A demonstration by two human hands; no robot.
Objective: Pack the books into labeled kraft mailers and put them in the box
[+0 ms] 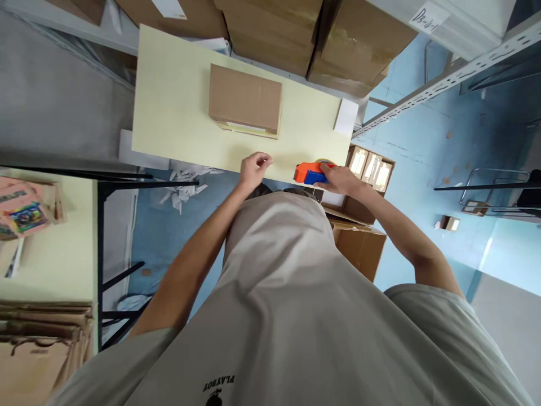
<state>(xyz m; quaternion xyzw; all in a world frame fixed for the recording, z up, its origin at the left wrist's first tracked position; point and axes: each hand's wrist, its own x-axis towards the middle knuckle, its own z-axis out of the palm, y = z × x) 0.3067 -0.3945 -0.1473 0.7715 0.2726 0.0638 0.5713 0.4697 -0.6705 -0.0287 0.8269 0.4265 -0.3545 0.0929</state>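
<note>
Closing round the right end of an orange-and-blue tape dispenser point(313, 173), the right hand point(338, 179) has its fingers wrapped over the top in a firm grip. The dispenser is at the near edge of the desk point(169, 101), toward its right end, with its long axis running left to right, roughly along that edge, and its blunt orange end pointing left, toward the other hand. The left hand point(256, 168) is at the near edge too, left of the dispenser and apart from it, with its fingers curled and the thumb close to them, a narrow grip; the fingertips are too small in view to tell whether they meet or pinch anything thin. Beyond the left hand, near the middle of the desk, lies a brown carton point(245, 98), touched by neither hand. Its long axis also runs left to right, nearly parallel to the desk's long edges, the right end slightly nearer the person, and a pale strip shows on its near side. A white card point(346, 116) lies at the desk's far right corner. Larger cardboard boxes point(270, 34) stand in a row behind the desk, and white paper scraps point(182, 192) lie below its near left edge.
</note>
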